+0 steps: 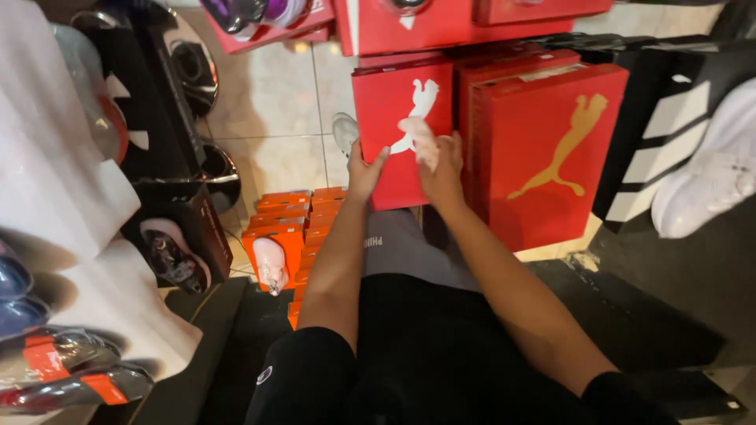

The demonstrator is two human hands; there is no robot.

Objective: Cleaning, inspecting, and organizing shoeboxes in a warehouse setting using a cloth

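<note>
Notably, much of the scene was cut off or unclear. The red shoe box (398,138) stood on edge at about twelve o'clock from the person, its lid shut, so its contents could not be seen; its lower right corner was hidden behind the hands. The left hand (365,169) lay flat against the box's lower left face, thumb spread out towards one o'clock, fingers mostly hidden round the edge. The right hand (442,169) was pressed to the box's right side, and pinched a pale cloth or paper wad (419,140) against the face of the box; what that wad was could not be made out through blur.

Just beside it, at one o'clock, a larger red box (547,153) with a gold animal figure stood closed, partly covering another red box behind it. Further red boxes (409,24) at twelve o'clock were cropped by the top edge; one bore a shoe, only partly visible.

At ten o'clock, lower down, a stack of small orange boxes (295,228) lay on the tiled floor (272,102), with a pale pink shoe (270,264) resting on the front one. At nine o'clock an open dark box (177,240) held a dark shoe with a pale sole. A white shoe (705,185) at three o'clock was cropped by the right edge. Items at eight o'clock were too blurred to identify.
</note>
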